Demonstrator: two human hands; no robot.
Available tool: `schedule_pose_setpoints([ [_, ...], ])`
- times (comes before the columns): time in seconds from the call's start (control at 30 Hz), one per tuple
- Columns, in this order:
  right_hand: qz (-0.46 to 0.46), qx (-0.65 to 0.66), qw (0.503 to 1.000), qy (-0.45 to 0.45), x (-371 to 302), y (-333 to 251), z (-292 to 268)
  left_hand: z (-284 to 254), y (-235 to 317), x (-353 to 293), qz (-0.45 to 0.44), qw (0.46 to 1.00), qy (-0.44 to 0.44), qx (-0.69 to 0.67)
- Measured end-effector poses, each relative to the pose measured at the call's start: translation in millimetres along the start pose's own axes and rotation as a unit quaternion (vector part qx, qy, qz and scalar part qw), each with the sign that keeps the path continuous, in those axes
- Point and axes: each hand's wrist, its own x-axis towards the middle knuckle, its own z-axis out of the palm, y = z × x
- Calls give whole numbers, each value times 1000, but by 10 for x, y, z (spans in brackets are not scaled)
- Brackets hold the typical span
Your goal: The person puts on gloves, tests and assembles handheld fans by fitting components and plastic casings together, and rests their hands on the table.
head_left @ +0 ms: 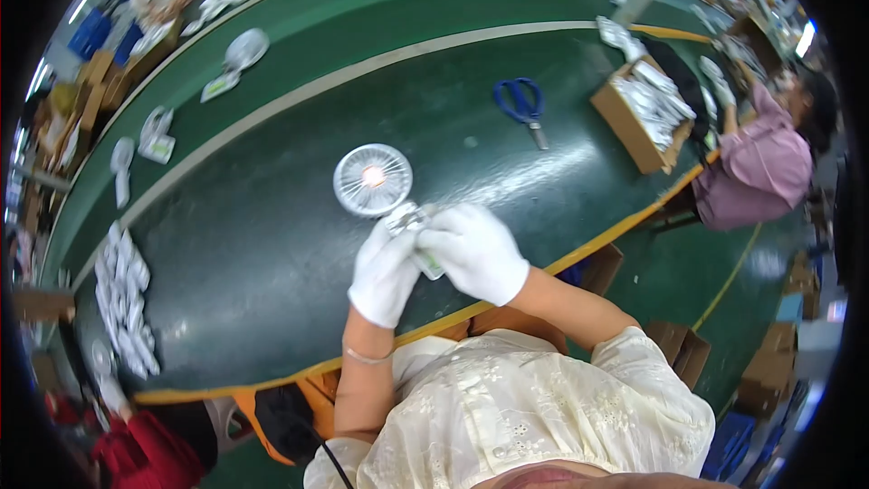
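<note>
A small white handheld fan is held over the table, its round caged head pointing away from me and its hub shining pinkish. White-gloved, my left hand is closed around the fan's handle from the left. My right hand, in a matching glove, pinches at the same handle from the right. Shiny clear or silvery material shows around the upper handle, and a pale green patch peeks out below my fingers. Most of the handle is hidden by the gloves.
Blue-handled scissors lie beyond my right hand. A carton of silvery wrapped items stands at the right, near a person in pink. Wrapped fans are heaped at the left. More lie along the green conveyor.
</note>
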Motion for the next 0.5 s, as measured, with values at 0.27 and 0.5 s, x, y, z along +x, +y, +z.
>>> schedule_pose_setpoints([
  [0.27, 67, -119, 984, 115, -40, 678, -799, -3, -10, -27, 8, 1000, 24, -16],
  [0.5, 390, -269, 864, 172, -439, 2581, -2244, 94, -65, 13, -3, 1000, 13, -9],
])
